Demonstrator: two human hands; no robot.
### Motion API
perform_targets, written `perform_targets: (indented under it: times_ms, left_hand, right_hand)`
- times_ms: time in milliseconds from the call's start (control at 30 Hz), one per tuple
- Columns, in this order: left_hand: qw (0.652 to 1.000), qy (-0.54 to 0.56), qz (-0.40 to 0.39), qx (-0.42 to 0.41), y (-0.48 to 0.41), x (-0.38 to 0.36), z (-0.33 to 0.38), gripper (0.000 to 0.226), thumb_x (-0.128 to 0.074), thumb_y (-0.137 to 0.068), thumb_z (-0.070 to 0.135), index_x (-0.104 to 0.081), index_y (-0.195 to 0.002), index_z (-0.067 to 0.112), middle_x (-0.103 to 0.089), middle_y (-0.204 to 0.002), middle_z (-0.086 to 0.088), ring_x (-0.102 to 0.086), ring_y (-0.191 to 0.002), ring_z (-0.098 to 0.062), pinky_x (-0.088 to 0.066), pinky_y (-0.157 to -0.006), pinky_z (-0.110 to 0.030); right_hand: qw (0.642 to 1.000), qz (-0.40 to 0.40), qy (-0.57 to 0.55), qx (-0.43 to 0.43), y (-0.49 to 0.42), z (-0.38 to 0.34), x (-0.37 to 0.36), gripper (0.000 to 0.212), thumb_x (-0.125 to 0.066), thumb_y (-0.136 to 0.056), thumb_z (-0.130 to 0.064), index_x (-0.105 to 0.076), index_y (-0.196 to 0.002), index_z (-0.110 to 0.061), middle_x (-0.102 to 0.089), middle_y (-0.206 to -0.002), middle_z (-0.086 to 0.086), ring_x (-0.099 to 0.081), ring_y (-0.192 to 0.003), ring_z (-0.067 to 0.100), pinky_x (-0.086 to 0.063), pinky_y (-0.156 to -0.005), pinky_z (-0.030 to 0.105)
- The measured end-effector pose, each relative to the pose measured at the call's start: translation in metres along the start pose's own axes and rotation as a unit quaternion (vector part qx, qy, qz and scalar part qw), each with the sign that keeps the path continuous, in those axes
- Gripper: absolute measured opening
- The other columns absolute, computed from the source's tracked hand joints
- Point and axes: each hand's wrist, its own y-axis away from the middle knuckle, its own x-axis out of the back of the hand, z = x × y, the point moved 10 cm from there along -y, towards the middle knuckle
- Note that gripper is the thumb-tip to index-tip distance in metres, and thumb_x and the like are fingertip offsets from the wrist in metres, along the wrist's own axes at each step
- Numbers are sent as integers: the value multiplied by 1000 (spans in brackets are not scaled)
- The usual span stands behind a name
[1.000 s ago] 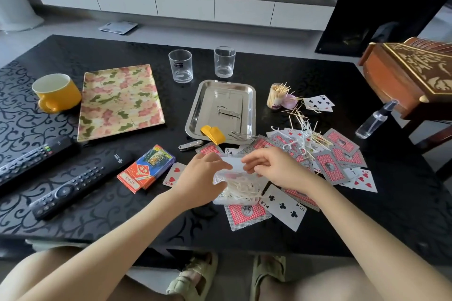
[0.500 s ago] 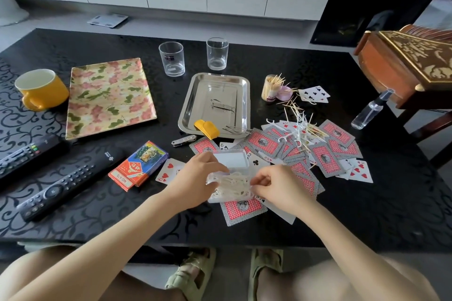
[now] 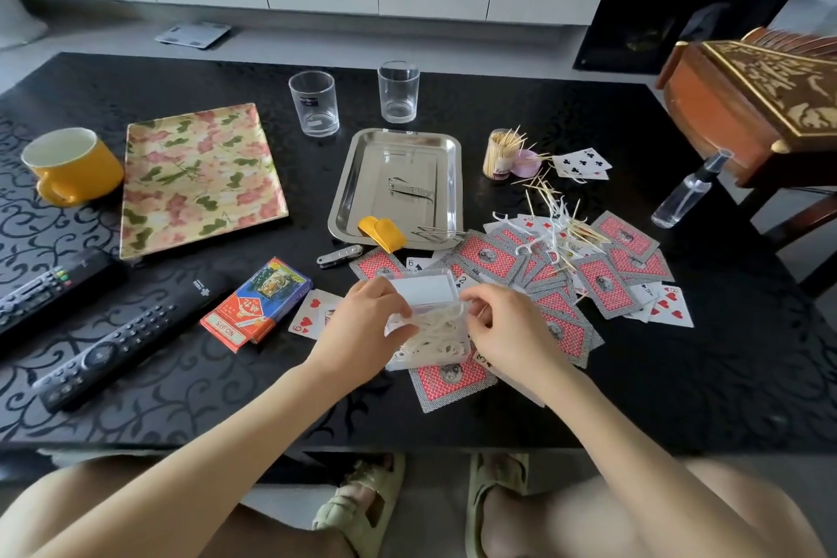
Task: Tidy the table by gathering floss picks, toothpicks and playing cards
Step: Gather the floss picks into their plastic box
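Clear plastic box (image 3: 428,333) sits near the middle of the black bench (image 3: 679,376), resting on a few cards. Its lid is tipped up on the far side, and there is a tangle of white picks inside. The left hand (image 3: 362,322) grips the box's left side, with the fingers curled round it. The right hand (image 3: 507,326) is at the right rim, fingertips pinched together on what looks like a single floss pick (image 3: 461,312) over the opening. Just right of the hands, the playing cards (image 3: 602,281) lie scattered, mostly red backs up. More floss picks (image 3: 541,236) and loose toothpicks (image 3: 550,199) are strewn over their far edge. Beyond those stands a toothpick jar (image 3: 498,154), bristling full. A card packet (image 3: 258,304) lies left of the hands, and a steel tray (image 3: 346,190) sits further back.
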Motion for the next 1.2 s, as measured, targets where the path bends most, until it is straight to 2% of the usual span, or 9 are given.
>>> perform_targets:
  times_ms: [200,300,433,533,667,933,1033,1100,1200]
  left_hand:
    - [999,33,18,-14,3,4,2,12,-65,-86,20,-67,-84,8,-60,-97,0,-47,-79,-10,-41,-71,-20]
    - [999,33,-4,-16,6,1,0,14,-65,-85,15,-69,-74,7,-60,-100,-2,-54,-86,-14,-37,-72,-15]
    - [998,54,-10,-8,7,1,-2,3,-66,-82,13,-66,-81,10,-59,-103,1,-49,-86,-9,-34,-70,-5]
    - [998,62,-4,-18,8,3,0,12,-65,-84,19,-67,-95,14,-57,-103,4,-49,-89,-10,-35,-74,-9]
    - [999,33,-25,-33,10,-2,3,13,-72,-79,26,-72,-90,19,-55,-106,4,-45,-97,-10,-38,-80,-19]
    - [999,5,-37,-5,-1,-4,7,9,-67,-81,15,-72,-88,20,-58,-107,4,-48,-105,-16,-40,-81,-23]
    - [999,-10,-52,5,-6,-4,8,16,-65,-78,13,-71,-90,22,-57,-111,6,-47,-109,-15,-34,-82,-19]
    - [999,-13,-36,10,-15,4,10,15,-67,-76,14,-71,-88,22,-58,-111,7,-50,-108,-16,-38,-82,-23]
    - [1000,-2,-21,13,-38,14,16,10,-67,-79,15,-71,-86,21,-61,-108,6,-54,-105,-17,-41,-83,-26]
  right_hand:
    - [1000,19,-12,0,-6,2,-3,13,-63,-87,-14,-69,-98,-10,-67,-97,0,-54,-79,7,-45,-70,14]
    - [999,2,27,17,-5,-3,-9,11,-64,-87,-18,-71,-95,-13,-55,-91,-7,-49,-79,6,-34,-59,7]
    - [999,-1,38,33,-3,-3,-9,9,-63,-86,-18,-70,-92,-16,-50,-89,-11,-47,-87,9,-34,-63,14]
    - [999,11,24,41,-2,-2,-6,14,-59,-88,-18,-67,-99,-19,-54,-96,-11,-47,-94,8,-37,-70,17]
    - [999,29,8,35,0,-3,-6,22,-61,-86,-39,-70,-91,-19,-57,-93,-8,-49,-92,10,-46,-72,27]
    - [997,58,51,-11,-7,2,-9,9,-71,-78,-29,-66,-82,-23,-58,-100,-6,-50,-99,14,-39,-70,25]
    - [998,29,56,15,-8,-2,-12,8,-67,-81,-28,-70,-88,-24,-58,-104,-6,-48,-104,14,-38,-80,27]
    - [998,36,38,31,-10,0,-1,12,-66,-83,-29,-73,-91,-22,-60,-102,-7,-48,-99,13,-38,-84,27]
    - [995,99,-24,4,-19,24,35,13,-67,-85,-25,-73,-93,-17,-60,-94,-8,-51,-86,6,-46,-74,22]
